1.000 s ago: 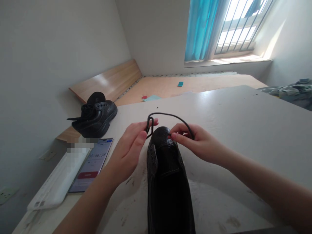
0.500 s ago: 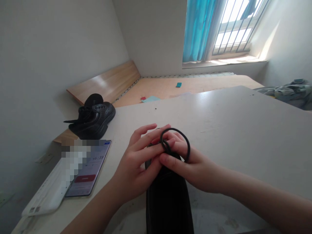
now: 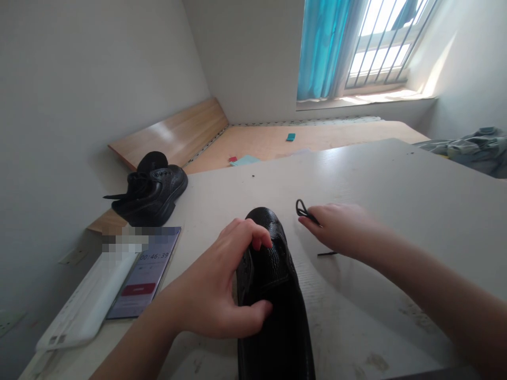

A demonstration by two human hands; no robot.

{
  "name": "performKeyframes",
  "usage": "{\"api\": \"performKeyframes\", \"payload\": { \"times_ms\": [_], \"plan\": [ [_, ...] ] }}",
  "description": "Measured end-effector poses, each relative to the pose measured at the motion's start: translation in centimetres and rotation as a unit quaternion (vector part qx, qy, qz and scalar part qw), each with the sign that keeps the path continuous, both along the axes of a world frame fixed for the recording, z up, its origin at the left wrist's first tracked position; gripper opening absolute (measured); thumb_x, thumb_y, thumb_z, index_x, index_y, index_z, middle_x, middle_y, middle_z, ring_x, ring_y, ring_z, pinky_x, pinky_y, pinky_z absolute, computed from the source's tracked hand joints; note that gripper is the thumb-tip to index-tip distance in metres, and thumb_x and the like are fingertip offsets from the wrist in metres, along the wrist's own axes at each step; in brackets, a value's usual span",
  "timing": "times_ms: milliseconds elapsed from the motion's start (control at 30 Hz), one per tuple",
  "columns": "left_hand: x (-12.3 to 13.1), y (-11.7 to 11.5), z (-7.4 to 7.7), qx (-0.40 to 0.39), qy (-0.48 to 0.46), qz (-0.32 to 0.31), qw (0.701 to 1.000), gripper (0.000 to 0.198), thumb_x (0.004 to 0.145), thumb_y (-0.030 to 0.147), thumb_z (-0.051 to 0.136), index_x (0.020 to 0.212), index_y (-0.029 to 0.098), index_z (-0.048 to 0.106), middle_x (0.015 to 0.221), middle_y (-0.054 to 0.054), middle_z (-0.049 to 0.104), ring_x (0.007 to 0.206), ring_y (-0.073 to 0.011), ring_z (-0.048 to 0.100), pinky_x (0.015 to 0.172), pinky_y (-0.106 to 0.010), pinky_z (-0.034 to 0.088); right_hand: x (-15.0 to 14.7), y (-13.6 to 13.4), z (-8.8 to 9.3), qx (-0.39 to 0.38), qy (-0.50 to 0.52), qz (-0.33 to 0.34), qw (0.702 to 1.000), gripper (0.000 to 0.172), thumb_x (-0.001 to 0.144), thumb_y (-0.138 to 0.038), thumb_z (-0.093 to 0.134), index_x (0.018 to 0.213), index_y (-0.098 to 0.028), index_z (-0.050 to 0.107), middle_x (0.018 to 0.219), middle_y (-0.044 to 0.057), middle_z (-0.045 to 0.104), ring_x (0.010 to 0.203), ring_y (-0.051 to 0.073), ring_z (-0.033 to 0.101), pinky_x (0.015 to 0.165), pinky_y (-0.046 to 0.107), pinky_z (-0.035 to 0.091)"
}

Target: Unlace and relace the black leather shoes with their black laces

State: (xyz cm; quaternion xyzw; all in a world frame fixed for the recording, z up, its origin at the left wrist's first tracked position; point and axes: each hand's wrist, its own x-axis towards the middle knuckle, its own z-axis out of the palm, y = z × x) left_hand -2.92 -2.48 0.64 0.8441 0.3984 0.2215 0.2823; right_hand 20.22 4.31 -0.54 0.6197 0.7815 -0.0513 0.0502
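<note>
A black shoe [image 3: 273, 264] stands on the white table, its toe pointing away from me and its near end cut off by the frame's lower edge. My left hand [image 3: 224, 285] rests at the shoe's left side, thumb over the opening and fingers curled above the front part, with a gap between them. To the right of the shoe, my right hand [image 3: 340, 227] is closed on a looped black shoelace [image 3: 303, 209]. One lace end sticks out below that hand. The shoe's eyelets are partly hidden by my left hand.
Another black shoe [image 3: 154, 192] sits at the table's left edge. Nearer are a phone [image 3: 144, 285] and a long white object [image 3: 79, 306]. Beyond the white table [image 3: 376, 200] lies a wooden surface [image 3: 328, 134] with small papers; clothes [image 3: 475, 153] are at the far right.
My right hand has moved right, away from the shoe, carrying the lace. My left hand has come apart from it and its fingers have curled, uncovering the shoe's toe.
</note>
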Motion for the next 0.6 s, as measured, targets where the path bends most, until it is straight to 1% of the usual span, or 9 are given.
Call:
{"api": "performKeyframes", "payload": {
  "times_ms": [67,200,333,367,433,467,533,567,600],
  "plan": [
    [0.1,0.0,-0.1,-0.001,0.007,0.007,1.000,0.045,0.062,0.013,0.064,0.102,0.023,0.046,0.099,-0.001,0.049,0.092,-0.0194,0.046,0.080,-0.033,0.043,0.1,0.0,-0.7,-0.011,-0.021,0.006,1.000,0.040,0.096,-0.045,0.043,0.074,-0.017,0.063,0.084,0.014,0.071,0.076,0.029,0.067,0.058,0.033,0.036],
    [0.0,0.0,-0.3,0.001,-0.007,0.029,1.000,0.030,0.065,0.009,0.058,0.090,0.022,0.049,0.088,0.002,0.050,0.083,-0.0165,0.047,0.073,-0.030,0.041,0.3,0.1,-1.0,0.012,-0.026,0.019,0.999,0.044,0.093,-0.058,0.045,0.091,-0.019,0.066,0.095,0.012,0.072,0.091,0.032,0.067,0.065,0.036,0.042],
    [-0.1,0.0,-0.4,-0.002,-0.056,0.047,0.997,0.031,0.072,0.012,0.059,0.101,0.023,0.057,0.084,0.003,0.050,0.080,-0.0151,0.050,0.075,-0.029,0.041,0.4,-0.2,0.0,0.140,0.068,0.044,0.987,0.035,0.094,-0.051,0.048,0.100,-0.020,0.062,0.102,0.010,0.068,0.099,0.030,0.062,0.072,0.038,0.045],
    [-0.1,0.0,-0.5,-0.003,-0.069,0.050,0.996,0.029,0.075,0.014,0.059,0.102,0.023,0.058,0.083,0.003,0.050,0.079,-0.0148,0.050,0.075,-0.029,0.040,0.3,-0.5,0.4,0.181,0.127,0.077,0.972,0.029,0.094,-0.045,0.051,0.098,-0.020,0.062,0.100,0.009,0.068,0.097,0.028,0.062,0.073,0.037,0.045],
    [0.0,0.0,-0.7,-0.010,-0.090,0.062,0.994,0.022,0.079,0.018,0.058,0.100,0.022,0.060,0.080,0.003,0.049,0.076,-0.0143,0.050,0.073,-0.029,0.039,-0.1,-1.7,1.4,0.215,0.277,0.181,0.919,0.016,0.094,-0.032,0.053,0.091,-0.019,0.061,0.092,0.006,0.066,0.090,0.021,0.060,0.075,0.034,0.046],
    [0.1,0.1,-0.8,-0.017,-0.100,0.069,0.992,0.019,0.080,0.020,0.057,0.099,0.022,0.061,0.077,0.004,0.048,0.074,-0.0140,0.049,0.071,-0.028,0.039,-0.4,-2.5,2.0,0.199,0.353,0.238,0.883,0.012,0.093,-0.026,0.054,0.086,-0.019,0.060,0.087,0.004,0.065,0.085,0.017,0.059,0.074,0.031,0.046],
    [0.4,0.2,-0.9,-0.038,-0.117,0.087,0.989,0.015,0.082,0.025,0.056,0.096,0.021,0.062,0.071,0.004,0.044,0.068,-0.0135,0.046,0.066,-0.028,0.037,-1.3,-4.4,3.1,0.102,0.462,0.336,0.814,0.014,0.091,-0.017,0.054,0.078,-0.018,0.058,0.076,0.000,0.063,0.074,0.011,0.056,0.071,0.024,0.046],
    [0.5,0.3,-1.0,-0.049,-0.125,0.096,0.986,0.015,0.083,0.027,0.057,0.095,0.020,0.062,0.069,0.005,0.042,0.065,-0.0130,0.045,0.063,-0.027,0.036,-1.8,-5.4,3.5,0.051,0.473,0.372,0.797,0.017,0.090,-0.014,0.054,0.074,-0.018,0.058,0.073,-0.002,0.062,0.068,0.009,0.055,0.069,0.021,0.046],
    [0.6,0.3,-1.0,-0.058,-0.131,0.105,0.984,0.015,0.083,0.029,0.057,0.094,0.020,0.063,0.067,0.005,0.040,0.062,-0.0124,0.043,0.060,-0.027,0.035,-2.4,-6.3,3.7,0.011,0.448,0.400,0.800,0.019,0.089,-0.013,0.055,0.071,-0.017,0.058,0.071,-0.003,0.063,0.066,0.008,0.054,0.069,0.021,0.046]
  ]
}}
